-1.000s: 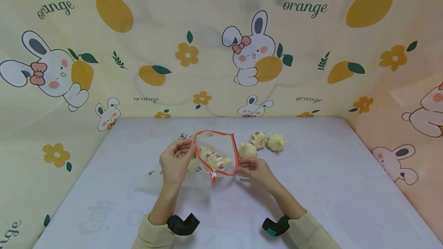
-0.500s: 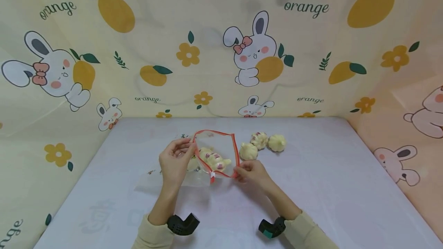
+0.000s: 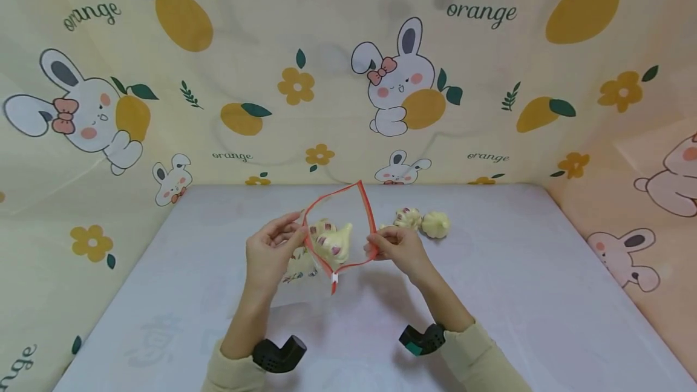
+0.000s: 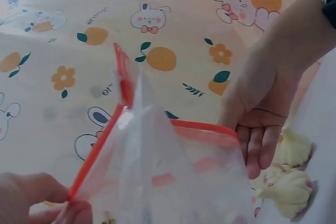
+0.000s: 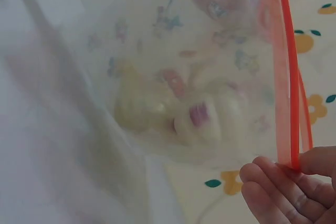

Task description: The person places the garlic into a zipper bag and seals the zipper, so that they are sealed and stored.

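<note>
"Where is the plastic bag (image 3: 368,209), and what has hold of it?"

"Right between the two hands, mouth spread. The left hand (image 3: 270,253) pinches the left side of its mouth, and the right hand (image 3: 400,251) pinches the right side, thumb against fingers on the red zip edge (image 5: 290,77)."

"Why from opposite sides?"

"The film looks limp, so I'd guess one grip alone would let the mouth sag together. Pulled from both sides, it makes a wide loop, with the slider (image 3: 334,279) hanging at the lowest point of the bag's mouth, out of the way of either thumb."

"What's in there?"

"At least two pale garlic bulbs (image 3: 336,245), one touching or overlapping the other, behind the lower part of the bag's mouth. Their weight probably draws the film down and keeps them clustered. In the right wrist view they show blurred through the printed plastic, one with a purple patch."

"And the others?"

"Two loose bulbs (image 3: 435,224) sit side by side on the desk (image 3: 517,295), to the right of the bag and beyond the right hand. That seems a handy spot, near the bag's mouth. I can't tell from the head view how many more the right hand hides."

"Does the bag's bottom rest on the desk?"

"Can't tell; the left hand and the clear film obscure it."
</note>
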The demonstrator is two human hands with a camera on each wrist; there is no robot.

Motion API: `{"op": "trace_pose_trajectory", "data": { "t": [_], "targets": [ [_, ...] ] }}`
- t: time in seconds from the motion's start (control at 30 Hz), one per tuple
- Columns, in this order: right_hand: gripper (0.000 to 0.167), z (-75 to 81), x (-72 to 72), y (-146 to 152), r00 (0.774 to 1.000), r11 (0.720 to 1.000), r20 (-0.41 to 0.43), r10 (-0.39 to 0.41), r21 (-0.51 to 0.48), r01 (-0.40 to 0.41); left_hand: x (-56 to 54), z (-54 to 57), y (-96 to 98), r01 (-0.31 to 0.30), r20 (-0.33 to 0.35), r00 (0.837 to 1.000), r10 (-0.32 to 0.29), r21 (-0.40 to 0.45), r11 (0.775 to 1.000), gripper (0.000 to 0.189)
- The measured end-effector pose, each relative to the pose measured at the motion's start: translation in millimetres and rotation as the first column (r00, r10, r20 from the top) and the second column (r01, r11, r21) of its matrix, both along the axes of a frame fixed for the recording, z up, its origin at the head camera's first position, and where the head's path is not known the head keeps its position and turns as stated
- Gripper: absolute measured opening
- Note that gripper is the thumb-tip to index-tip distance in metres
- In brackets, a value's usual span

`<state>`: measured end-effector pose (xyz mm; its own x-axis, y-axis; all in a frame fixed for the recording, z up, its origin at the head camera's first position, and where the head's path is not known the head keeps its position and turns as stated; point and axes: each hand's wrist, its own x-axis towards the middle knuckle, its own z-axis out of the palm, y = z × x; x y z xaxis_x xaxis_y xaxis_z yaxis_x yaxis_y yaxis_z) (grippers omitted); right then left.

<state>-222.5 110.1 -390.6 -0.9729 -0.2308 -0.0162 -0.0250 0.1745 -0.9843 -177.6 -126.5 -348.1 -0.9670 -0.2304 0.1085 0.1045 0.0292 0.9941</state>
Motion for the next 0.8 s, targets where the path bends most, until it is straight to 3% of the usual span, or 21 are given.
{"op": "trace_pose_trajectory", "data": {
  "t": [0.13,0.4,0.8],
  "targets": [
    [0.031,0.4,0.8,-0.4,1.0,1.0,0.018,-0.019,-0.022,0.019,2.6,4.5,-4.9,-0.01,0.011,1.0,0.01,-0.037,0.999,0.031],
    [0.032,1.5,1.8,-3.6,0.999,0.998,0.022,-0.037,-0.045,0.038,-0.2,6.5,-9.0,-0.037,0.001,0.999,0.037,0.01,0.999,0.032],
    [0.031,-6.2,-1.2,2.9,0.999,0.999,0.016,-0.038,0.016,0.037,-5.2,-3.1,-2.3,-0.053,-0.049,0.997,0.056,0.054,0.997,0.033]
  ]
}}
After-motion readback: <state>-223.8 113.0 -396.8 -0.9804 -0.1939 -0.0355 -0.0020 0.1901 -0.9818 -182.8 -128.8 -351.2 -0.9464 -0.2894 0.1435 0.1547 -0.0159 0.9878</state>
